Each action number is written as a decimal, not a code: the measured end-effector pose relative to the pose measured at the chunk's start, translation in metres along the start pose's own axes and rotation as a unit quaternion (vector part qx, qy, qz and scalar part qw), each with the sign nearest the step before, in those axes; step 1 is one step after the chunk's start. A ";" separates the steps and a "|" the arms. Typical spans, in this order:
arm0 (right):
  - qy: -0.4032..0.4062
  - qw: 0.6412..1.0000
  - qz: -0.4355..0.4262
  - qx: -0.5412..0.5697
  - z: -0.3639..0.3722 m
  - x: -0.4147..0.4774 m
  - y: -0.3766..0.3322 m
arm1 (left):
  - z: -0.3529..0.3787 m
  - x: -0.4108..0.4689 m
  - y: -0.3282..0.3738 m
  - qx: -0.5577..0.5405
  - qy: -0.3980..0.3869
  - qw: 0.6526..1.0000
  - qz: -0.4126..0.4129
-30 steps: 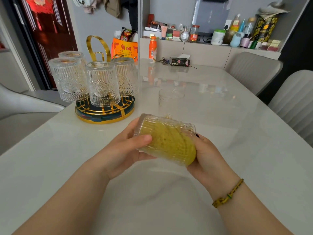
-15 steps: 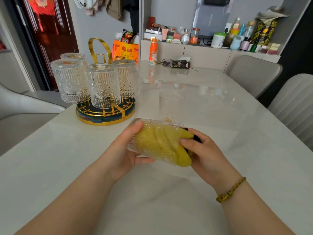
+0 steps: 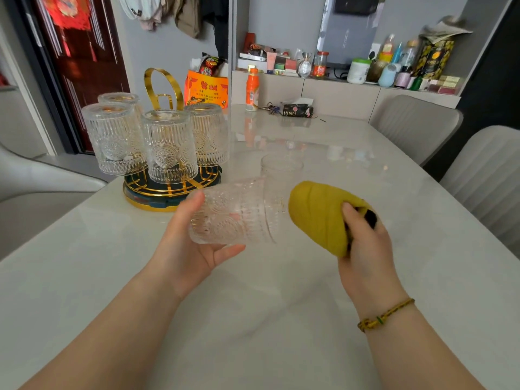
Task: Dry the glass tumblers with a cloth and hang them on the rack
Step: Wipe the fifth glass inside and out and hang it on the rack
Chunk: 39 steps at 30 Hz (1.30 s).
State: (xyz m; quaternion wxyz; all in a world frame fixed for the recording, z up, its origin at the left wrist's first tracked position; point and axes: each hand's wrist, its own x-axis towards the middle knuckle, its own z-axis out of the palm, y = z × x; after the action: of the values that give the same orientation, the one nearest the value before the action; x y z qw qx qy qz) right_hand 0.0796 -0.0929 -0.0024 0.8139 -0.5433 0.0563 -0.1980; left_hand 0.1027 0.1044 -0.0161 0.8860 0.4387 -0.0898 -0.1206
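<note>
A pale glossy bench (image 3: 281, 319) is filling most of the frame, running from the bottom edge up toward the cluttered shelf at the upper right, with two grey chairs (image 3: 416, 128) sitting along its right side. At the centre left a round gold-wire rack (image 3: 168, 192) with a tall looped handle is standing on the bench, and four tumblers (image 3: 168, 147) are hanging on it mouth down. In the middle of the frame the left hand (image 3: 183, 249) is grasping the held tumbler (image 3: 233, 215) above the bench, thumb on top and fingers (image 3: 228, 250) curling beneath; the glass is lying on its side with its open mouth pointing right. Just beside that mouth, not touching it, the right hand (image 3: 365, 249) is clenching its fingers round a bunched yellow cloth (image 3: 318, 218). Behind the held glass a standing tumbler (image 3: 281, 170) is sitting upright on the bench. An orange bottle (image 3: 252, 90) is standing at the bench's far edge, and a braided bracelet (image 3: 385, 315) is circling the right wrist.
</note>
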 end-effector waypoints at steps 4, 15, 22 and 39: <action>-0.075 0.988 -0.042 -0.125 0.012 -0.014 0.006 | 0.000 0.000 -0.007 0.014 -0.009 1.000 -0.011; -0.115 0.989 -0.035 -0.088 0.008 -0.008 0.001 | 0.002 -0.002 -0.006 0.010 -0.032 0.998 -0.045; -0.163 0.976 -0.038 -0.138 0.012 -0.014 0.010 | 0.006 -0.005 -0.010 0.039 -0.053 0.996 -0.057; -0.131 0.977 0.143 -0.084 0.018 -0.017 0.021 | 0.015 -0.006 -0.011 0.222 0.017 0.975 0.026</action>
State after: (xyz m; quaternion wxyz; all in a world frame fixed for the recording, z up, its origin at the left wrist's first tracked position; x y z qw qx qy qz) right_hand 0.0751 -0.0645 -0.0163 0.7856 -0.6173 0.0424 -0.0017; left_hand 0.0911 0.0884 -0.0157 0.7708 0.6237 -0.1108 -0.0668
